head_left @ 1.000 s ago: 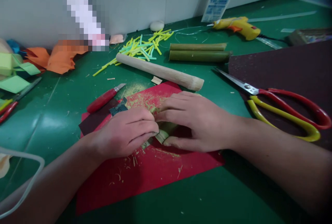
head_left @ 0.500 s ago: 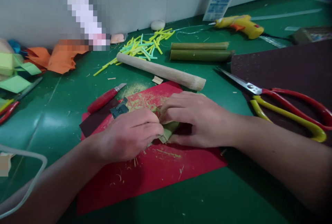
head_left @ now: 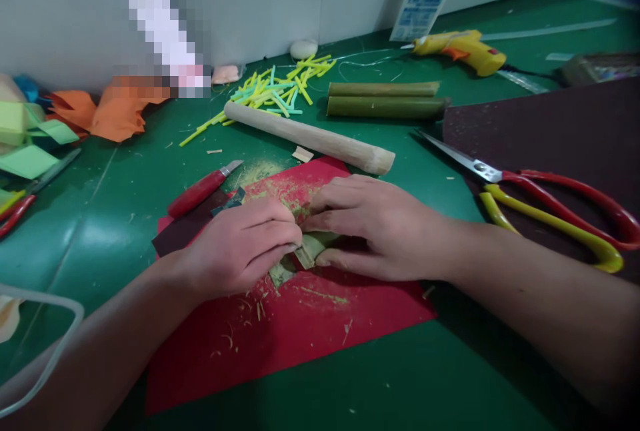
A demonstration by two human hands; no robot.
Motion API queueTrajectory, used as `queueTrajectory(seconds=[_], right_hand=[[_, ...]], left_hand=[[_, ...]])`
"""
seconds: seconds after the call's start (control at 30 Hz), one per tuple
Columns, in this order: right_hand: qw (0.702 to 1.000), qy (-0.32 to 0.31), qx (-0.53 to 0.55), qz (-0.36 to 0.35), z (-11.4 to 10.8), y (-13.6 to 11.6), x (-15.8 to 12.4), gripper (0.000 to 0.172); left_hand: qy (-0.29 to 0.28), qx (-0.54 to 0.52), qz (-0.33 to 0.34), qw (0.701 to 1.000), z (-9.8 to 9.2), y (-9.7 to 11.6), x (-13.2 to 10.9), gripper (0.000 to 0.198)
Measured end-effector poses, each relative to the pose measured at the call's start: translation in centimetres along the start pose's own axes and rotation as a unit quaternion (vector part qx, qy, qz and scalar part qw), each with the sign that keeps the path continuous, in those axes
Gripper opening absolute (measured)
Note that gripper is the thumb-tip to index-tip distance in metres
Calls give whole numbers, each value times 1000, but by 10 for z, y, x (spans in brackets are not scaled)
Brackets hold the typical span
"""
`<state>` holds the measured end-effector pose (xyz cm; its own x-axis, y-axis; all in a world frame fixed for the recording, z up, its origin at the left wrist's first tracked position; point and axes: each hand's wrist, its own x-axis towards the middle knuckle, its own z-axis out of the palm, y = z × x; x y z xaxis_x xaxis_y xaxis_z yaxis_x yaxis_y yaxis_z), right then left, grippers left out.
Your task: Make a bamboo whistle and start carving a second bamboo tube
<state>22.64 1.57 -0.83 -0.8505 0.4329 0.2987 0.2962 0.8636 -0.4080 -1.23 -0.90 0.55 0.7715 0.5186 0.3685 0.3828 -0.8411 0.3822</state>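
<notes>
My right hand curls around a short split piece of green bamboo, its thumb along the near side. My left hand is closed, its fingertips pinching the left end of the same piece. A dusty, grey-green scrap that looks like sandpaper shows beneath my left fingers. Under both hands lies a red sheet strewn with yellowish dust and thin shavings. Left of the dust rest a red-handled knife, a dark brown strip and a dark scrap partly behind my left hand.
Behind my hands lie a pale bamboo stick, two green bamboo lengths and yellow-green sticks. Red-and-yellow-handled scissors lie right, on a dark sheet. A yellow glue gun is farther back; orange paper sits left.
Both hands and the bamboo piece have shifted slightly left. More of the dusty scrap now shows below my left fingers, and my left hand covers more of the dark scrap.
</notes>
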Motion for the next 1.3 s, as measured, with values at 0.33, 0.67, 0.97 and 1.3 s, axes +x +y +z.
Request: queueTrajectory(seconds=[0.33,0.67,0.97,1.3], right_hand=[[997,15,71,-20,-5,-2,0,32],[1000,3,28,12,1,0,2,25],[1000,11,10,1,0,0,2,25],[999,42,-11,25,5,1,2,29]], left_hand=[[3,5,-1,1000,0,1,-1,11],[-4,50,47,998,1,9,2,15],[-10,31,26,999,-3,5,-2,9],[7,2,-29,1000,2,10,-1,10]])
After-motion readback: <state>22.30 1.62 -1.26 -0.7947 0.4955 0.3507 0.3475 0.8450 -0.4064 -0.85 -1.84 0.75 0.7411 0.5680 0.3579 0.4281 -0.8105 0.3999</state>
